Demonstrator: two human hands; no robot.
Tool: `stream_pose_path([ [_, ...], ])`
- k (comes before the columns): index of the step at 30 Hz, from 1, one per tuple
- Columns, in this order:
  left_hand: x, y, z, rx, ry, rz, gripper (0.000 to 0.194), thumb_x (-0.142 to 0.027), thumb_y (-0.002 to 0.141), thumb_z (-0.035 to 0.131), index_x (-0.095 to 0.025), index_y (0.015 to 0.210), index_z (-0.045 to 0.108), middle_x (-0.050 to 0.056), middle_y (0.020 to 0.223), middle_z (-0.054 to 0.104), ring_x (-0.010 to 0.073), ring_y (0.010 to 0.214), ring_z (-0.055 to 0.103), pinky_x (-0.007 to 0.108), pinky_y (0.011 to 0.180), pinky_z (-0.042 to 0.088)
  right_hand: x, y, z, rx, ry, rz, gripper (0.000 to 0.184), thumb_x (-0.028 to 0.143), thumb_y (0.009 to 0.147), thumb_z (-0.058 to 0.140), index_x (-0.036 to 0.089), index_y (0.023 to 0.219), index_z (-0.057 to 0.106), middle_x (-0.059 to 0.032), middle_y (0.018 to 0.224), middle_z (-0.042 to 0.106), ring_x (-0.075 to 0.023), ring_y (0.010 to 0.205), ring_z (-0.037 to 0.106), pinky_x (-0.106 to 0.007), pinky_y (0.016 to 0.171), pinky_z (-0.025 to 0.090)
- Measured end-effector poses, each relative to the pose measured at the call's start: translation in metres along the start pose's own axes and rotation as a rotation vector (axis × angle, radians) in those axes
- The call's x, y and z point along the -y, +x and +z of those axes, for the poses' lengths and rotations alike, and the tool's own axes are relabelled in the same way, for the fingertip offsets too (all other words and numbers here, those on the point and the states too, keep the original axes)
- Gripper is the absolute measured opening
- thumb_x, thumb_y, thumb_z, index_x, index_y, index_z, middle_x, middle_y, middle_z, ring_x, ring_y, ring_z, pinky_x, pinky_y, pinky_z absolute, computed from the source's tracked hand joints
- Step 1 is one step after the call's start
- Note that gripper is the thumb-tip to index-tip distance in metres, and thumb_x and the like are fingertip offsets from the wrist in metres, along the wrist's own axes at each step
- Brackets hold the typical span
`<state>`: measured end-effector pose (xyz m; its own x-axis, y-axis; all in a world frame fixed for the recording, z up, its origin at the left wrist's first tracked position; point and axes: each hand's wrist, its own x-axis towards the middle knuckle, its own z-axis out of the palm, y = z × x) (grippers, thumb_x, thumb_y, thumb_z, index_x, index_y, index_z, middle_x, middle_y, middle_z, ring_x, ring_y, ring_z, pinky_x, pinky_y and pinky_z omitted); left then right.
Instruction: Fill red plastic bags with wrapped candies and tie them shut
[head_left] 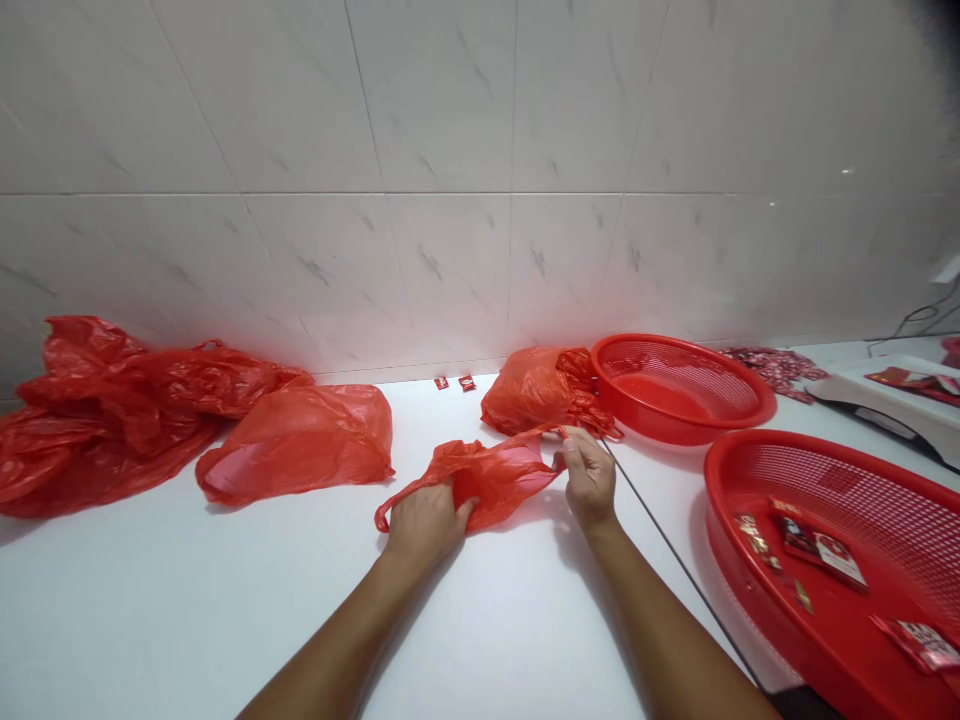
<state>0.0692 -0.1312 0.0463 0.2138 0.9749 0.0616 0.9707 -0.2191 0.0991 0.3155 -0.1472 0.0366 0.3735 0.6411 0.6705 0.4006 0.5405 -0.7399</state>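
Note:
My left hand (424, 525) is closed around the near part of a thin red plastic bag (480, 485), which lies crumpled on the white counter (195, 620). My right hand (589, 475) pinches the bag's far handle between thumb and fingers, stretching it out to the right. Just beyond my right hand sits a bundled red plastic bag (529, 392). To the left, a flat red bag (300, 445) lies next to a heap of red bags (112, 410).
A round red mesh basket (675, 340) stands at the back right. A larger red basket (739, 445) at the near right holds foil sachets (817, 545). Two tiny red sachets (451, 382) lie by the white tile wall (450, 130). A white appliance (892, 400) sits far right.

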Motion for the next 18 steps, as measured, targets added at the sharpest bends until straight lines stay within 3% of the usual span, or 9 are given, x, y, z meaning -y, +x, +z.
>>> stream_pose_path([
  [3, -0.005, -0.003, -0.006, 0.05, 0.032, -0.02, 0.044, -0.057, 0.09, 0.06, -0.017, 0.101, 0.073, 0.012, 0.082, 0.076, 0.0331, 0.081, 0.074, 0.039, 0.069, 0.05, 0.019, -0.001, -0.004, -0.222, -0.1, -0.15, 0.02, 0.025, 0.101, 0.054, 0.019, 0.091, 0.07, -0.0115, 0.111, 0.071, -0.0254, 0.109, 0.069, -0.041, 0.088, 0.057],
  [5, -0.01, -0.004, -0.008, 0.082, 0.052, -0.026, 0.051, -0.064, 0.088, 0.061, -0.016, 0.095, 0.074, 0.014, 0.082, 0.076, 0.0341, 0.083, 0.074, 0.04, 0.071, 0.05, 0.038, -0.014, -0.003, -0.274, -0.121, -0.396, 0.012, 0.015, 0.093, 0.06, 0.021, 0.102, 0.066, -0.0102, 0.112, 0.068, -0.0235, 0.103, 0.067, -0.039, 0.082, 0.058],
  [6, -0.012, -0.005, -0.008, 0.096, 0.06, -0.026, 0.052, -0.065, 0.087, 0.06, -0.015, 0.092, 0.074, 0.015, 0.083, 0.076, 0.0345, 0.084, 0.074, 0.041, 0.073, 0.05, 0.048, -0.024, 0.0, -0.206, -0.102, -0.547, 0.018, 0.011, 0.09, 0.061, 0.022, 0.104, 0.065, -0.0094, 0.11, 0.066, -0.0222, 0.099, 0.067, -0.037, 0.079, 0.058],
  [8, -0.016, -0.006, -0.007, 0.12, 0.074, -0.016, 0.05, -0.062, 0.089, 0.06, -0.015, 0.089, 0.075, 0.016, 0.083, 0.075, 0.0348, 0.084, 0.073, 0.041, 0.074, 0.05, 0.066, -0.046, 0.014, 0.068, -0.027, -0.79, 0.019, 0.009, 0.088, 0.057, 0.022, 0.102, 0.063, -0.008, 0.103, 0.066, -0.0198, 0.089, 0.066, -0.035, 0.073, 0.058],
  [10, -0.019, -0.007, -0.005, 0.145, 0.086, 0.001, 0.04, -0.053, 0.091, 0.061, -0.016, 0.085, 0.075, 0.015, 0.078, 0.074, 0.033, 0.08, 0.073, 0.041, 0.075, 0.049, 0.075, -0.065, 0.035, 0.364, -0.011, -0.833, 0.014, 0.012, 0.089, 0.052, 0.023, 0.092, 0.061, -0.005, 0.089, 0.065, -0.0177, 0.076, 0.062, -0.032, 0.066, 0.055],
  [13, -0.018, -0.008, -0.004, 0.161, 0.094, 0.054, 0.026, -0.038, 0.089, 0.062, -0.018, 0.079, 0.075, 0.014, 0.077, 0.073, 0.0326, 0.081, 0.072, 0.044, 0.081, 0.048, 0.068, -0.073, 0.066, 0.592, -0.098, -0.578, 0.013, 0.016, 0.09, 0.05, 0.021, 0.081, 0.058, -0.0059, 0.083, 0.064, -0.0183, 0.075, 0.058, -0.031, 0.069, 0.053],
  [15, -0.016, -0.01, -0.003, 0.141, 0.096, 0.107, 0.023, -0.033, 0.088, 0.061, -0.017, 0.09, 0.077, 0.018, 0.094, 0.077, 0.037, 0.101, 0.071, 0.048, 0.093, 0.047, 0.053, -0.064, 0.074, 0.647, -0.22, -0.297, 0.016, 0.018, 0.093, 0.048, 0.019, 0.084, 0.061, -0.0082, 0.088, 0.066, -0.0205, 0.082, 0.061, -0.034, 0.078, 0.053],
  [18, -0.012, -0.013, 0.0, 0.093, 0.058, 0.18, 0.049, -0.045, 0.085, 0.064, -0.016, 0.124, 0.073, 0.022, 0.136, 0.069, 0.0438, 0.137, 0.053, 0.053, 0.113, 0.038, 0.03, -0.04, 0.062, 0.733, -0.477, 0.133, 0.019, 0.024, 0.097, 0.051, 0.017, 0.103, 0.067, -0.0111, 0.099, 0.071, -0.0238, 0.094, 0.066, -0.036, 0.086, 0.051],
])
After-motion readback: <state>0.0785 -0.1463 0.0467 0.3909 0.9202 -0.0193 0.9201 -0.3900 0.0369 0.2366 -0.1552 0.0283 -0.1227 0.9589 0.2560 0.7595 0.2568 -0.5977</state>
